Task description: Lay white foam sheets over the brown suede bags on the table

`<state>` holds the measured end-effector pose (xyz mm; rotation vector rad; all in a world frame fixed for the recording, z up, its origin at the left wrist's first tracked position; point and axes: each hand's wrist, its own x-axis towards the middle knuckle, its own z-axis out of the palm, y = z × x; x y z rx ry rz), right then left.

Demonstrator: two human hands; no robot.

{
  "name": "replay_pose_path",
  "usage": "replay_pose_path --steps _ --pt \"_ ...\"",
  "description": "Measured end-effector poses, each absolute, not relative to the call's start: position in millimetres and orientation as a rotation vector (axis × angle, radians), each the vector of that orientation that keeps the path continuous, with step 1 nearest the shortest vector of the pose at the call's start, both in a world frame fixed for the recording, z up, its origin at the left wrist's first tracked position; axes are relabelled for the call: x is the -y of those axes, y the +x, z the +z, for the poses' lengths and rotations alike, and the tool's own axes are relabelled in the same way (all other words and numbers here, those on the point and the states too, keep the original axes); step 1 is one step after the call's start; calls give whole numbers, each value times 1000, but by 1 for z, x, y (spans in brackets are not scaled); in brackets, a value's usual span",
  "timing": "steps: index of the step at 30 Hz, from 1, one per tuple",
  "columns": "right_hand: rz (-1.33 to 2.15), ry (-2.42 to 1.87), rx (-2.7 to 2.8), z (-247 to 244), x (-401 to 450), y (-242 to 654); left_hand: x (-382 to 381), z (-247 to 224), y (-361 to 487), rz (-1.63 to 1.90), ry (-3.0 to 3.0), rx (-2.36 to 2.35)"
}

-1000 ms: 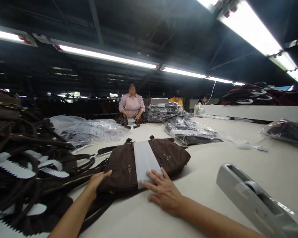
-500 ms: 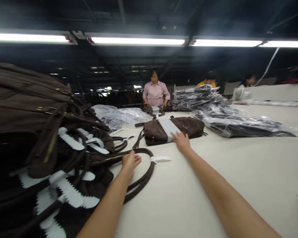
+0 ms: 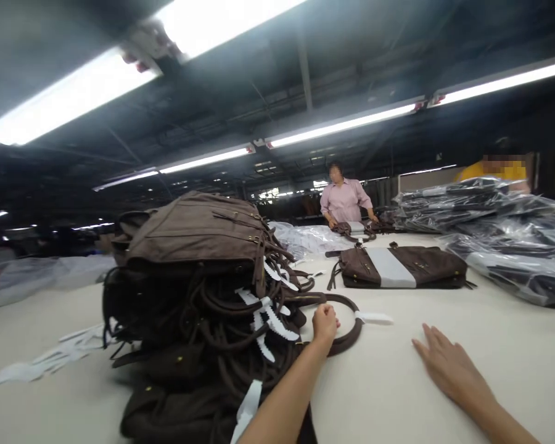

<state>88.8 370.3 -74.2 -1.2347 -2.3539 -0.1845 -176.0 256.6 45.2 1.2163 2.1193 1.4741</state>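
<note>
My left hand (image 3: 324, 327) is closed at the near side of a looped dark brown bag handle (image 3: 354, 338), fingers curled against its upper strand. A white paper wrap (image 3: 374, 317) sticks out from that handle. The handle comes from a tall pile of brown bags (image 3: 198, 231), with more handles and white serrated paper strips (image 3: 277, 324) hanging off its side. Over the pale table, my right hand (image 3: 451, 364) is open and holds nothing, fingers stretched out. Beyond both hands lies a folded brown bag (image 3: 435, 268) with a white band (image 3: 391, 267) around its middle.
Clear-plastic-wrapped bags (image 3: 527, 246) are heaped on the right of the table (image 3: 388, 394). Loose plastic sheets (image 3: 305, 239) lie behind the pile, and torn white paper (image 3: 50, 354) at left. Across the table a person in a pink shirt (image 3: 346, 200) handles another brown bag.
My right hand has come off the banded bag and back towards me. My left hand's fingers have curled in at the handle. The view has swung left, showing the whole pile.
</note>
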Motion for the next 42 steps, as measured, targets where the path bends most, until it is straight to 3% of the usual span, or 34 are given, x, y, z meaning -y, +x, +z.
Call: replay_pose_path --steps 6,11,16,22,29,35,39,42 --pt "-254 -1090 2360 -120 -307 135 -137 163 -247 1082 2060 -2561" --pt "-213 -1091 2366 -128 -276 146 -42 265 -351 526 2109 -3129" --pt "-77 -1153 2464 -106 -260 146 17 283 -405 45 1933 -3488" --pt "-78 -1245 2345 -77 -237 139 22 303 -408 -260 2160 -3443" --pt "19 -1314 2235 -53 -238 130 -15 365 -297 -376 2700 -3096" --pt "147 -1317 2170 -33 -215 121 -23 334 -141 -55 3012 -2768" --pt "473 -1127 2124 -17 -181 121 -24 345 -106 863 2539 -2536" --pt "861 -1006 1856 -1 -164 124 -30 363 -98 1258 2029 -2113"
